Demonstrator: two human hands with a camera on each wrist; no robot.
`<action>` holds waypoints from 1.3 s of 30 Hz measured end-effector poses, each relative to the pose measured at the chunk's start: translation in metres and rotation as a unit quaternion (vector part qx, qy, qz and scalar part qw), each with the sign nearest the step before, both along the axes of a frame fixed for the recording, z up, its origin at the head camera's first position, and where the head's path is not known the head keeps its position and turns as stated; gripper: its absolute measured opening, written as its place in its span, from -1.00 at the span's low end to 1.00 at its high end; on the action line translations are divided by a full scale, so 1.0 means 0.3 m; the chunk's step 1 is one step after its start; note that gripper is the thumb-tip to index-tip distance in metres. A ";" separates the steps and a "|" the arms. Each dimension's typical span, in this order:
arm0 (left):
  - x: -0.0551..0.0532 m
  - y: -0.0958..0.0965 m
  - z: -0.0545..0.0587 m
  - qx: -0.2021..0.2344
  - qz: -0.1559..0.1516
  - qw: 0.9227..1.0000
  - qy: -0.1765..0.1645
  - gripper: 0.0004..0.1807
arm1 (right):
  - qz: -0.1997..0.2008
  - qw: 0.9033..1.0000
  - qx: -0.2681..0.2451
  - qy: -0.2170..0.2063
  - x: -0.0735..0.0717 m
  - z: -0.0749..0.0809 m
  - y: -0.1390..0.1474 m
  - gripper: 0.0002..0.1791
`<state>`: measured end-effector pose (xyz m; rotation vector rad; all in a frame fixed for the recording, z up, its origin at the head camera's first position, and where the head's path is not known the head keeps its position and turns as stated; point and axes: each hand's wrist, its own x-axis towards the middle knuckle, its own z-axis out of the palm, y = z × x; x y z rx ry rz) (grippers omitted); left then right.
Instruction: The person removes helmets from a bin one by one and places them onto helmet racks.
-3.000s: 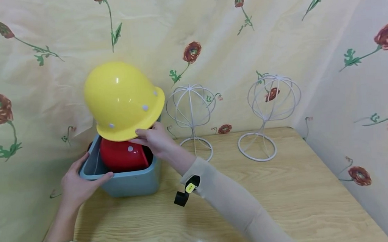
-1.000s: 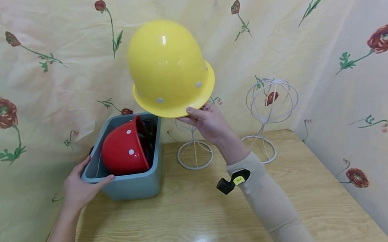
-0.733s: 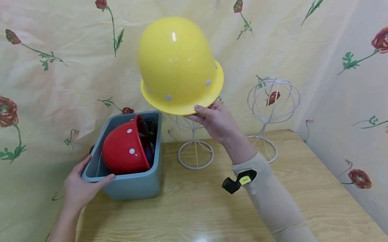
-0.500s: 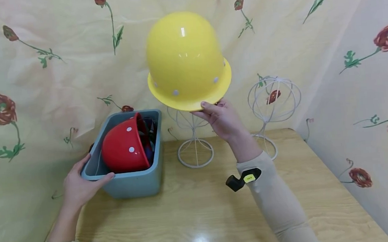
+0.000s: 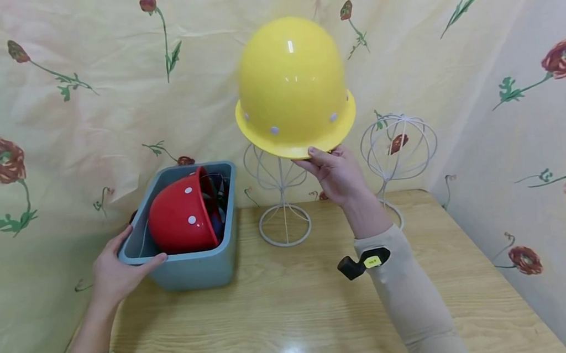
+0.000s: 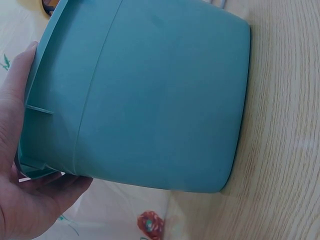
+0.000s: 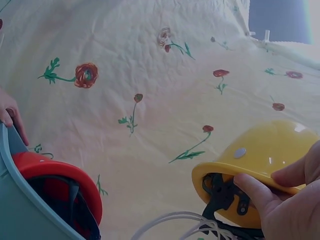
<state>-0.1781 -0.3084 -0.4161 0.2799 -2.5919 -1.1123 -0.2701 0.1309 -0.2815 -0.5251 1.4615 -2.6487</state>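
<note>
A yellow hard hat (image 5: pixel 292 87) is held up by my right hand (image 5: pixel 335 175), thumb outside the brim and fingers under it. It overlaps the top of the left white wire stand (image 5: pixel 285 220) in the head view. Dark inner straps (image 7: pixel 222 195) show beneath its brim in the right wrist view, close by the wire loops. My left hand (image 5: pixel 120 269) grips the near left corner of a blue-green bin (image 5: pixel 200 271), thumb along the rim. Inside the bin a red hard hat (image 5: pixel 181 215) lies on its side, its opening facing right.
A second white wire stand (image 5: pixel 388 176) is to the right, its base partly behind my right arm. Both stands and the bin are on a wooden table (image 5: pixel 273 310). Flower-patterned cloth (image 5: pixel 78 48) covers the walls behind and beside it.
My right hand has lifted the yellow hard hat from over the bin and carried it rightward to above the left wire stand. My left hand stays on the bin.
</note>
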 end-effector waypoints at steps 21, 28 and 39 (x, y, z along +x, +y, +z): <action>-0.006 -0.018 0.000 -0.001 -0.002 1.000 0.003 0.18 | -0.035 0.999 -0.028 0.020 -0.014 -0.023 0.045 -0.55; -0.004 -0.007 -0.006 0.005 -0.008 1.000 0.001 0.18 | -0.025 0.997 -0.067 0.035 -0.003 -0.030 0.088 -0.53; -0.002 -0.003 -0.004 0.007 -0.004 1.000 0.001 0.18 | -0.039 0.995 -0.068 0.061 0.010 -0.017 0.159 -0.57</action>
